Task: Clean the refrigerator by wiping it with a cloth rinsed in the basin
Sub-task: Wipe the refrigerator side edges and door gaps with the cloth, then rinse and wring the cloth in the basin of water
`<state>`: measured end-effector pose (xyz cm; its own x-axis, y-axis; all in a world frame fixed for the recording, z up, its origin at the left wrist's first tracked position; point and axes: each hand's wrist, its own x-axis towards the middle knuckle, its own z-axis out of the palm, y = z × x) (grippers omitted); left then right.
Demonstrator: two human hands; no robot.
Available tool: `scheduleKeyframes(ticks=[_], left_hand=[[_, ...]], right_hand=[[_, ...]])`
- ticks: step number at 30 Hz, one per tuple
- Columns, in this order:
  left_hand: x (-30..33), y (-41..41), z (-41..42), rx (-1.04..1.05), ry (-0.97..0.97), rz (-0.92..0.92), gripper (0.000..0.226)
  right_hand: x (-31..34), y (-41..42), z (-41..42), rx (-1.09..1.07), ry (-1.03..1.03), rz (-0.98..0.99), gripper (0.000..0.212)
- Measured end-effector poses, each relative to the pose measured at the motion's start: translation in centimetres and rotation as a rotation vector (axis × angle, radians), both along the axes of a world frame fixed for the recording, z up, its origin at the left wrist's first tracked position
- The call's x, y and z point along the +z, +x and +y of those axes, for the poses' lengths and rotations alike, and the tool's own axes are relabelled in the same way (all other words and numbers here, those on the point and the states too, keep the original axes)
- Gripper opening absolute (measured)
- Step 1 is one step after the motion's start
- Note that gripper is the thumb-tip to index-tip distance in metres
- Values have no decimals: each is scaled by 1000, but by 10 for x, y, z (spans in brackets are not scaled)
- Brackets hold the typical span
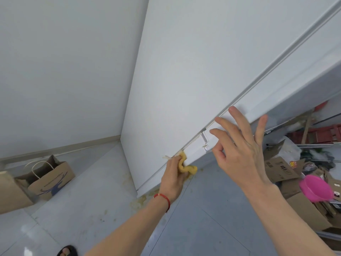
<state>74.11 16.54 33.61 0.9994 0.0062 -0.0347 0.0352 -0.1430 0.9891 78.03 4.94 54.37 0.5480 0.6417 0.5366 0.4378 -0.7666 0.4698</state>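
Observation:
The white refrigerator (184, 74) fills the upper middle of the head view, its side panel facing me and its door edge running diagonally. My left hand (173, 177), with a red string at the wrist, grips a yellow cloth (185, 166) and presses it against the seam low on the refrigerator. My right hand (239, 150) hovers with fingers spread and relaxed in front of the door edge, near a small clear bracket (206, 143). It holds nothing. A pink basin (314, 188) sits on the clutter at the right.
Yellowish spill stains (140, 201) mark the grey floor at the refrigerator's base. A brown paper bag (50, 179) stands by the left wall. Cardboard boxes (280, 166) and mixed clutter pile up at the right. My sandalled foot (67, 251) shows at the bottom.

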Motion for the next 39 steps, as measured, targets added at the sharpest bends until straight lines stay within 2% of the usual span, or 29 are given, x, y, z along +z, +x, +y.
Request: scheduleKeyframes(ticks=[2,4,6,7,9,10,12,15,17,20,23,26,27,29,30,31,33,36,39], left_hand=[[11,-7,-2,51,-27,-147,46],[-4,-2,-5,77,7,-148,40],[-29,0,-9,134,106,18,20],[-42,0,-9,110,131,166,21],[-60,0,-2,2,81,280,46],[-65,2,3,-10,170,300,57],[-61,8,16,-81,172,359,57],[-60,2,30,-97,15,405,51],[-48,-8,43,-12,-142,417,51],[-19,-19,68,61,-425,544,58],[13,-26,101,66,-665,664,49],[34,-26,124,32,-801,729,56],[43,-28,127,-12,-868,760,57],[54,-26,124,-124,-894,837,55],[55,-24,118,-168,-857,874,54],[57,-22,111,-205,-815,911,56],[55,-19,91,-351,-677,975,57],[41,-26,56,-628,-491,1059,53],[24,-45,18,-815,-360,1222,63]], right_hand=[[-3,2,2,6,14,-17,29],[-4,6,4,8,15,-18,30],[-4,5,3,18,13,-8,31],[-5,4,2,24,14,-6,30],[-5,4,1,45,9,-6,28],[-3,4,1,49,8,-6,28],[-3,5,3,38,5,15,28],[-12,-10,7,101,67,83,29],[-29,-26,7,187,105,155,30],[-68,-49,6,337,192,404,27],[-106,-69,8,201,492,702,28],[-126,-80,22,-162,903,1032,26],[-126,-81,29,-272,1026,1195,30],[-124,-84,38,-425,1379,1489,39],[-125,-87,39,-472,1523,1544,36],[-128,-91,37,-496,1586,1530,28],[-140,-110,26,-631,1607,1329,17],[-155,-164,10,-899,1778,985,13],[-163,-229,-1,-1125,1878,660,13]])
